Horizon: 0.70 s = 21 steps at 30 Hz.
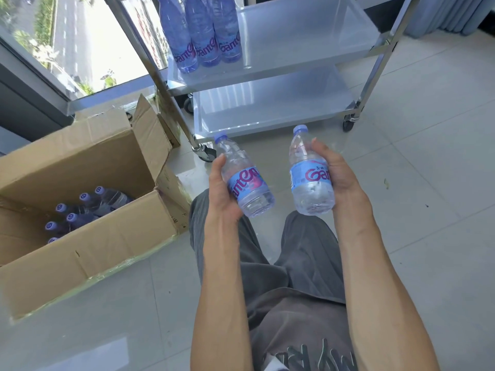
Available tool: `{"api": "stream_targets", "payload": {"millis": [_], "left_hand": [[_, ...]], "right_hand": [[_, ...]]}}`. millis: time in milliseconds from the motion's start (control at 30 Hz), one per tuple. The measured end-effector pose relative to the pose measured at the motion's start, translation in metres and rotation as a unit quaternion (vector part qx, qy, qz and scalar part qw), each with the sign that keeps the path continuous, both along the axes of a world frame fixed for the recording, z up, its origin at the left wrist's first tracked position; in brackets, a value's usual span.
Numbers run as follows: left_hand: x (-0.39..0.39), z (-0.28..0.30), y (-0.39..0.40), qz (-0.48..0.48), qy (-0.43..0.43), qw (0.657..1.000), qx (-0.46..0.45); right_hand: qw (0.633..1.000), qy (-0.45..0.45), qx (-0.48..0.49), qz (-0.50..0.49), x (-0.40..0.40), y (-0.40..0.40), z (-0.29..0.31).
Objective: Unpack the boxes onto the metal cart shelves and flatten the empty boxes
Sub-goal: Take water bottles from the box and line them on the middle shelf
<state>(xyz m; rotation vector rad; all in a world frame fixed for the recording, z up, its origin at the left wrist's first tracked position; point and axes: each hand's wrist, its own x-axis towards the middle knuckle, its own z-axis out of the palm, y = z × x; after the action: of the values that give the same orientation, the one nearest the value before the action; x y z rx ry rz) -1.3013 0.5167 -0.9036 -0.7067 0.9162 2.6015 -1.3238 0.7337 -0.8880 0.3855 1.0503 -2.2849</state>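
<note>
My left hand (pixel 222 188) grips a clear water bottle (pixel 245 180) with a blue label, tilted with its cap pointing up and left. My right hand (pixel 334 172) holds a second water bottle (pixel 308 172), nearly upright. Both are in front of the metal cart (pixel 294 73), just short of its lowest shelf (pixel 270 105). Three more bottles (pixel 201 33) stand at the left end of the middle shelf. An open cardboard box (pixel 80 210) sits on the floor to my left, with several capped bottles (pixel 80 212) lying in its near corner.
A large window (pixel 67 44) with a dark frame runs behind the box and cart. The cart stands on castor wheels (pixel 349 124) on pale floor tiles (pixel 428 183). My legs in grey trousers (pixel 281 263) fill the lower middle. A grey curtain (pixel 455 14) hangs at top right.
</note>
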Motion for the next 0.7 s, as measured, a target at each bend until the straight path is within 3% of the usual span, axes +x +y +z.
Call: {"api": "stream_targets", "payload": {"millis": [167, 367, 467, 567, 700], "left_hand": [[0.002, -0.002, 0.0, 0.013, 0.008, 1.0, -0.02], [-0.003, -0.003, 0.005, 0.03, -0.006, 0.991, -0.127], [-0.01, -0.001, 0.002, 0.079, -0.022, 0.959, -0.273], [-0.02, 0.013, -0.004, 0.08, 0.05, 0.931, -0.352], [-0.046, 0.043, -0.014, 0.075, 0.142, 0.884, -0.439]], "right_hand": [[1.0, -0.02, -0.02, 0.011, -0.002, -0.001, -0.011], [0.996, 0.028, 0.079, -0.017, -0.005, -0.006, -0.009], [0.983, 0.09, 0.141, -0.071, -0.011, -0.009, -0.007], [0.953, 0.145, 0.237, -0.123, -0.018, -0.015, -0.005], [0.926, 0.2, 0.263, -0.182, -0.037, -0.026, 0.005]]}}
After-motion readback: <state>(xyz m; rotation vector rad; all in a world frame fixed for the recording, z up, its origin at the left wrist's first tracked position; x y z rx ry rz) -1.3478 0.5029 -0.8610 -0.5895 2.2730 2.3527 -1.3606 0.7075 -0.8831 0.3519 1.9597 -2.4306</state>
